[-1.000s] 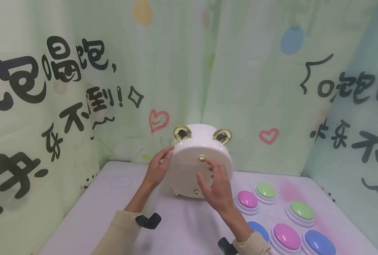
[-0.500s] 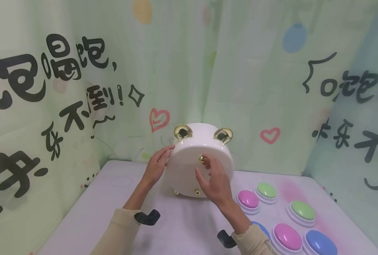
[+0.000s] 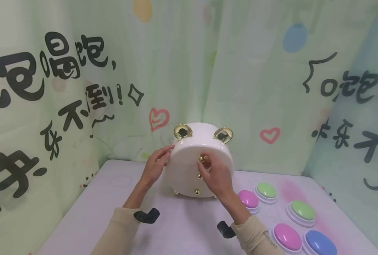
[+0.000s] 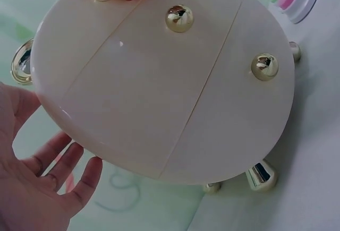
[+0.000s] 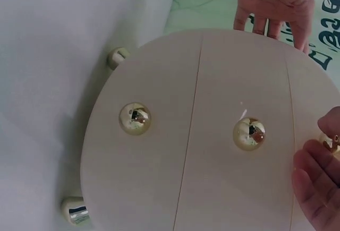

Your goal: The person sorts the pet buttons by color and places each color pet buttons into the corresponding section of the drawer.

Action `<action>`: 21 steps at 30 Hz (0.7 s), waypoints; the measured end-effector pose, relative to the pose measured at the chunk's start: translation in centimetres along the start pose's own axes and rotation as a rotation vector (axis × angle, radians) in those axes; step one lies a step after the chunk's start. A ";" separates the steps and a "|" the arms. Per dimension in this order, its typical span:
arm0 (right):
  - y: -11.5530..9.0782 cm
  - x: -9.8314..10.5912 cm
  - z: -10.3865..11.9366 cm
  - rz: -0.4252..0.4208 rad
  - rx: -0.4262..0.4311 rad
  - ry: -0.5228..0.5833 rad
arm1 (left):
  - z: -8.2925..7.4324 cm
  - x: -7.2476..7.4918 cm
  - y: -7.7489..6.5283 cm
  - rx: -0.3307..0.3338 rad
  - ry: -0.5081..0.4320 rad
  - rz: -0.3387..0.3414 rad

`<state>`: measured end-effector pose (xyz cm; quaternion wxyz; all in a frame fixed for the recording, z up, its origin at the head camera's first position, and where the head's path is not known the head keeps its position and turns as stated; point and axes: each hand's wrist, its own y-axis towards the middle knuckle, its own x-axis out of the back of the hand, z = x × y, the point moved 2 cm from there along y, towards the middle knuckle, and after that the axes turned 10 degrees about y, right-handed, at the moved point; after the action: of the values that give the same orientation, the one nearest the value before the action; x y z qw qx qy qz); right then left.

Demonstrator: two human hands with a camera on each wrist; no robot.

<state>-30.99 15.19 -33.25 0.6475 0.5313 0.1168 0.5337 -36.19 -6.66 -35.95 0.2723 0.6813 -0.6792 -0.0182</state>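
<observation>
1. Since the earlier head frame, the right hand (image 3: 216, 175) has closed in on the top knob (image 3: 202, 159), and the middle knob (image 3: 199, 176) has come into view.
2. Its thumb and fingers pinch that top knob.
3. With fingers spread, the left hand (image 3: 154, 166) touches the left side of the white cabinet (image 3: 182, 171).
4. This round-fronted cabinet stands upright on the worktop (image 3: 176, 228), its bottom knob (image 3: 196, 192) near the lower edge.
5. Green (image 3: 266, 190), pink (image 3: 287, 236) and blue domes (image 3: 320, 242) on white bases sit to its right.
</observation>
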 end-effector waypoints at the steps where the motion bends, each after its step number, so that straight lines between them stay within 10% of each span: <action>1: 0.1 0.1 0.0 0.001 -0.003 0.008 | 0.0 0.0 0.0 -0.003 -0.001 -0.004; 21: -0.1 0.7 0.7 0.044 -0.073 0.077 | 0.1 0.0 -0.2 0.003 -0.013 0.013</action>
<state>-30.15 15.34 -32.70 0.6496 0.4886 0.1105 0.5718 -36.04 -6.66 -36.13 0.2668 0.6771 -0.6855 -0.0198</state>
